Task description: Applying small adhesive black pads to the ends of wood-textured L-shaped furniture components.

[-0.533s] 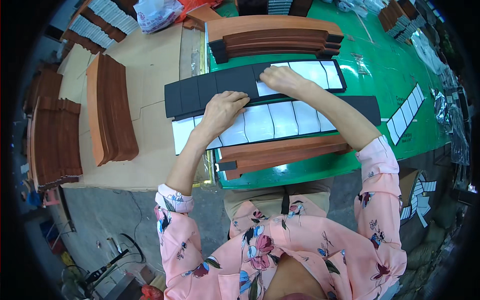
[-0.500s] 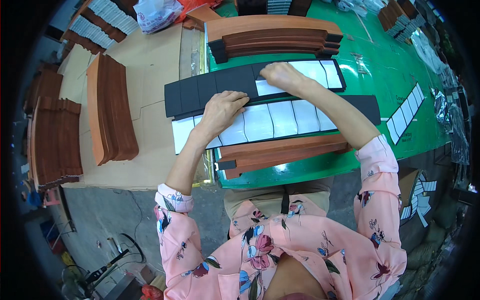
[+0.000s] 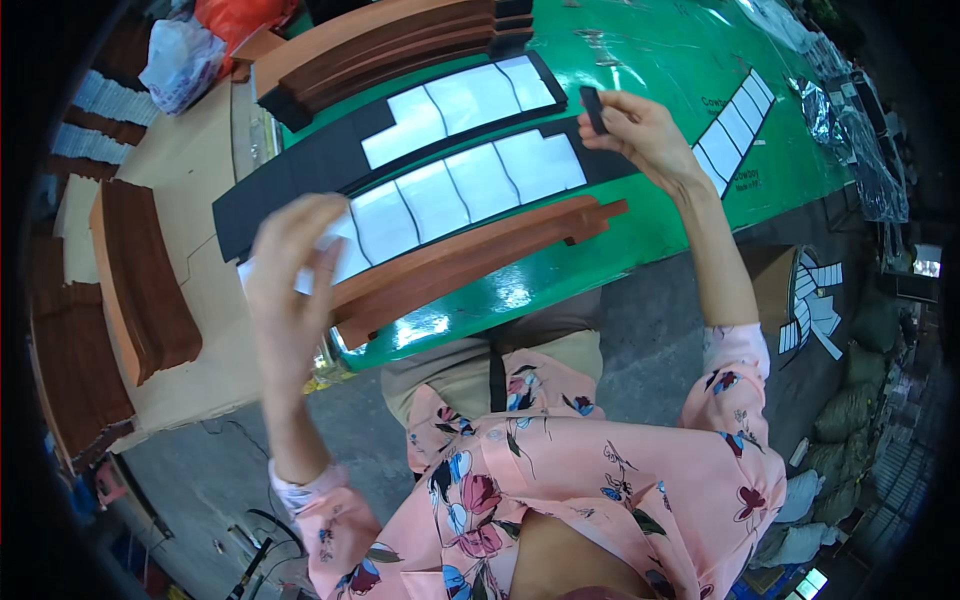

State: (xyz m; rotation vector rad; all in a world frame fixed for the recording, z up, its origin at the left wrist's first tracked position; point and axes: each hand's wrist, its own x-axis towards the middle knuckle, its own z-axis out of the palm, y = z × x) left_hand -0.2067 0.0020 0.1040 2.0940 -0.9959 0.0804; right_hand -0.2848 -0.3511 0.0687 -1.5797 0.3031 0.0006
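Note:
My right hand (image 3: pixel 640 135) is raised over the green table, fingers pinched on a small black strip (image 3: pixel 593 110). My left hand (image 3: pixel 290 270), smeared by motion, hovers at the left end of the near row of white-faced pads (image 3: pixel 430 205). Whether its fingers hold anything is not plain. Behind that row lies a second one, part bare black (image 3: pixel 290 180) and part covered with white backing (image 3: pixel 470 100). A curved reddish-brown wooden piece (image 3: pixel 470 260) lies along the near side of the rows.
Beyond the rows sits a stack of curved wooden pieces (image 3: pixel 390 50). More wooden stacks (image 3: pixel 145 280) stand on cardboard (image 3: pixel 210 330) at left. A separate white-faced strip (image 3: pixel 735 130) lies at the table's right. White scraps fill a box (image 3: pixel 800 300) below.
Both hands have left the rows. My right hand has moved right and now holds a small black strip; my left has drawn back toward the near-left. The whole view has shifted and turned.

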